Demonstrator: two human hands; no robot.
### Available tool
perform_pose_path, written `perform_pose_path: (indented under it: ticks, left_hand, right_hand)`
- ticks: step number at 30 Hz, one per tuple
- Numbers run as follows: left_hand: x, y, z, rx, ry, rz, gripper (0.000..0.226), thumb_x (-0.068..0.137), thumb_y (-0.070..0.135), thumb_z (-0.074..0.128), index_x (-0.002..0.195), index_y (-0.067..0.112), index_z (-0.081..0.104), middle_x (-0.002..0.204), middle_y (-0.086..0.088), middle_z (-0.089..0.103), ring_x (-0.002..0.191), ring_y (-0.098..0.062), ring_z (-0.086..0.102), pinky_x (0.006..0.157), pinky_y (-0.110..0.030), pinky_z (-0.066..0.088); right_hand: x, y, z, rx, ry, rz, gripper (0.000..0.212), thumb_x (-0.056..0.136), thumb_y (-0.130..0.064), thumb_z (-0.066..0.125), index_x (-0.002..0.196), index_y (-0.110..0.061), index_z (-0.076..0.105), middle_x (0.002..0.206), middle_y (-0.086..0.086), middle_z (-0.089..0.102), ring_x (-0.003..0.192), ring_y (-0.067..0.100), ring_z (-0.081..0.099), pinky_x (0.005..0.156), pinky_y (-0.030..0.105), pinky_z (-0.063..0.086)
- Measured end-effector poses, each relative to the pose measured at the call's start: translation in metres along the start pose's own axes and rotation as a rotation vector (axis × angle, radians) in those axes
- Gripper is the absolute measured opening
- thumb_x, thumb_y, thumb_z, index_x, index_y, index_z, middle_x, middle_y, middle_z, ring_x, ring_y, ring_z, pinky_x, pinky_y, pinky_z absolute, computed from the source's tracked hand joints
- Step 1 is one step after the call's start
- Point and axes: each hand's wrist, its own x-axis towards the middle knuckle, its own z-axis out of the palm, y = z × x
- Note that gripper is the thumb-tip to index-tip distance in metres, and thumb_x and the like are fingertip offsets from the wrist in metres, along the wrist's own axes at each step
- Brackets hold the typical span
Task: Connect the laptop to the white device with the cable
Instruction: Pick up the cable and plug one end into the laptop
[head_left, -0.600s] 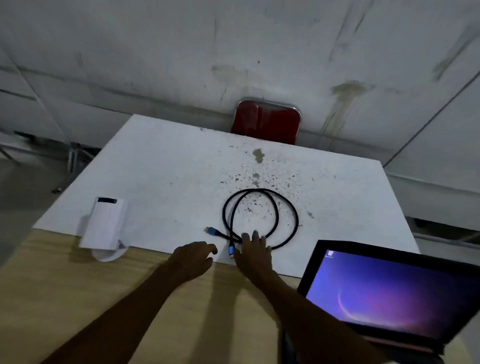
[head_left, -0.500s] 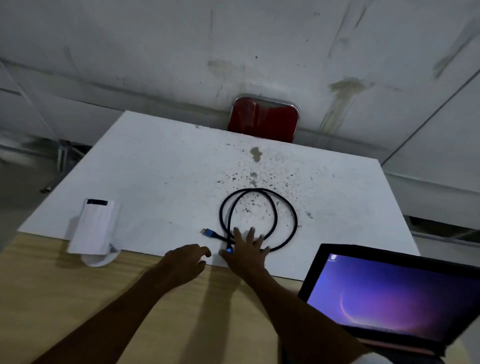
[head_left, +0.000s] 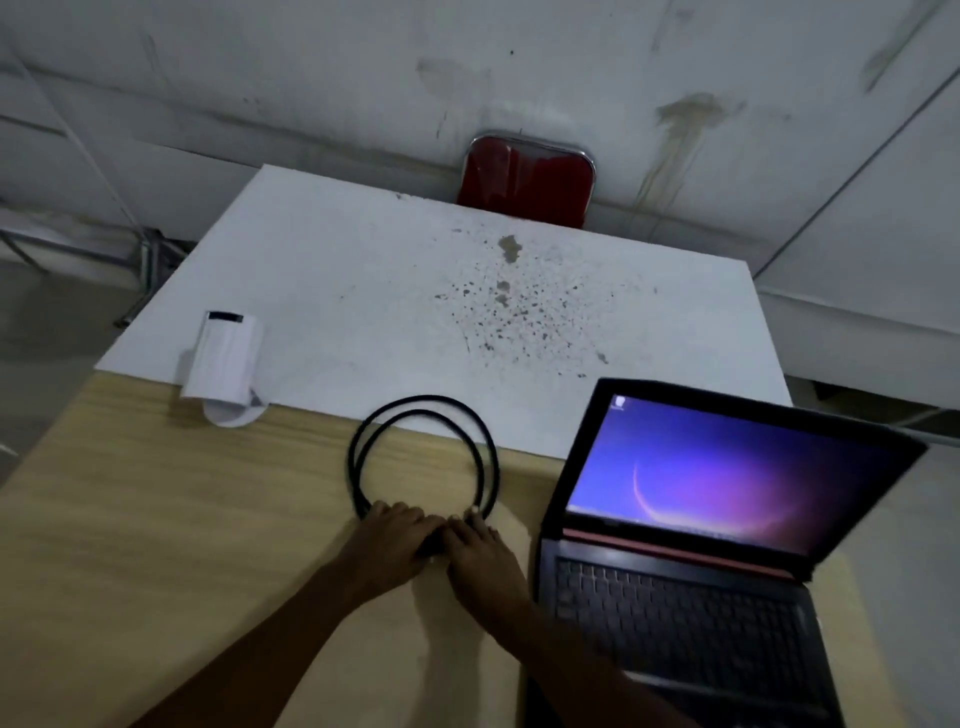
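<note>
A black cable (head_left: 423, 410) lies in a double loop across the seam between the white sheet and the wooden table. My left hand (head_left: 392, 540) and my right hand (head_left: 480, 553) rest side by side on the near part of the loop, fingers curled over it; both cable ends are hidden under them. The white device (head_left: 223, 358) stands at the left on a round base, at the sheet's front edge. The open laptop (head_left: 691, 561) sits to the right of my hands, screen lit purple.
A stained white sheet (head_left: 395, 291) covers the far half of the wooden table (head_left: 156, 545). A red chair back (head_left: 527, 179) stands behind the table's far edge against a grey wall. The floor drops away past the table's left edge.
The cable loop has been dragged from the white sheet toward me onto the wood. Both hands have closed over its near part, and the blue connectors are no longer visible.
</note>
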Motion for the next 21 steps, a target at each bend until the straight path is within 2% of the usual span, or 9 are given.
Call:
perform_pose_path:
  ticks: [2, 5, 7, 8, 9, 11, 17, 21]
  left_hand:
    - [-0.02, 0.024, 0.01, 0.035, -0.004, -0.038, 0.039, 0.066, 0.04, 0.081, 0.102, 0.032, 0.069, 0.075, 0.009, 0.072, 0.066, -0.016, 0.07, 0.061, -0.03, 0.052]
    - [-0.041, 0.047, 0.014, 0.013, 0.085, -0.125, 0.033, 0.065, 0.032, 0.087, 0.093, 0.032, 0.07, 0.071, 0.009, 0.072, 0.061, -0.015, 0.068, 0.058, -0.028, 0.051]
    - [-0.053, 0.055, 0.012, 0.008, 0.075, -0.139, 0.022, 0.076, 0.027, 0.078, 0.096, 0.028, 0.07, 0.077, 0.004, 0.072, 0.07, -0.02, 0.068, 0.061, -0.032, 0.051]
    - [-0.059, 0.059, 0.012, -0.04, 0.08, -0.134, 0.019, 0.086, 0.027, 0.068, 0.104, 0.025, 0.069, 0.086, 0.002, 0.072, 0.079, -0.023, 0.067, 0.067, -0.035, 0.051]
    - [-0.062, 0.062, 0.012, -0.1, 0.087, -0.127, 0.022, 0.093, 0.026, 0.058, 0.113, 0.024, 0.067, 0.096, -0.001, 0.072, 0.088, -0.026, 0.065, 0.073, -0.038, 0.051]
    - [-0.069, 0.069, 0.01, -0.237, 0.12, -0.13, 0.027, 0.098, 0.027, 0.05, 0.12, 0.022, 0.065, 0.105, -0.003, 0.071, 0.095, -0.027, 0.063, 0.079, -0.04, 0.051]
    - [-0.075, 0.084, 0.003, -0.292, 0.168, -0.134, 0.029, 0.1, 0.027, 0.047, 0.123, 0.019, 0.064, 0.106, -0.005, 0.07, 0.097, -0.026, 0.063, 0.079, -0.041, 0.049]
    - [-0.078, 0.097, 0.0, -0.351, 0.211, -0.178, 0.027, 0.096, 0.025, 0.054, 0.122, 0.021, 0.06, 0.106, 0.0, 0.072, 0.098, -0.02, 0.066, 0.084, -0.043, 0.051]
  right_hand:
    - [-0.023, -0.001, 0.0, 0.108, 0.048, -0.009, 0.053, 0.091, -0.007, 0.039, 0.144, -0.012, 0.04, 0.151, 0.012, 0.042, 0.144, 0.03, 0.032, 0.113, 0.039, 0.032]
    - [-0.054, 0.005, -0.001, 0.272, 0.149, 0.004, 0.052, 0.087, -0.007, 0.048, 0.139, -0.011, 0.046, 0.141, 0.013, 0.052, 0.13, 0.03, 0.05, 0.102, 0.034, 0.042]
    - [-0.073, 0.014, -0.005, 0.384, 0.188, 0.065, 0.05, 0.09, -0.013, 0.053, 0.139, -0.015, 0.044, 0.14, 0.009, 0.054, 0.127, 0.025, 0.052, 0.098, 0.033, 0.045]
    - [-0.082, 0.019, -0.006, 0.442, 0.187, 0.093, 0.05, 0.091, -0.018, 0.053, 0.14, -0.018, 0.042, 0.141, 0.007, 0.053, 0.128, 0.023, 0.052, 0.098, 0.034, 0.046]
    - [-0.089, 0.025, -0.007, 0.479, 0.186, 0.11, 0.049, 0.093, -0.021, 0.053, 0.141, -0.02, 0.041, 0.141, 0.005, 0.053, 0.127, 0.021, 0.053, 0.099, 0.035, 0.047]
    - [-0.103, 0.035, -0.008, 0.501, 0.194, 0.112, 0.044, 0.095, -0.024, 0.052, 0.139, -0.024, 0.043, 0.14, 0.003, 0.055, 0.124, 0.018, 0.055, 0.098, 0.034, 0.049]
    - [-0.122, 0.049, -0.013, 0.506, 0.269, 0.097, 0.036, 0.096, -0.018, 0.05, 0.131, -0.022, 0.05, 0.133, 0.002, 0.062, 0.117, 0.015, 0.061, 0.092, 0.027, 0.051]
    - [-0.129, 0.045, -0.015, 0.534, 0.233, 0.057, 0.045, 0.095, -0.027, 0.052, 0.139, -0.034, 0.039, 0.137, -0.001, 0.059, 0.11, 0.013, 0.063, 0.09, 0.034, 0.056]
